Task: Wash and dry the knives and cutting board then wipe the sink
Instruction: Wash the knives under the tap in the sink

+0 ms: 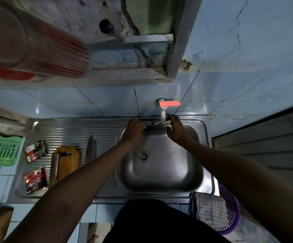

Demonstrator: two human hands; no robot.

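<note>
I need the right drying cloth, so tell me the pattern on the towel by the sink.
Checked, dark lines on pale cloth, seen in the head view.

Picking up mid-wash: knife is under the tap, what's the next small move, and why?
Probably rub along the blade under the tap. The left hand holds the knife below the spout, and the right hand is open at its far end. Water flow is unclear.
</note>
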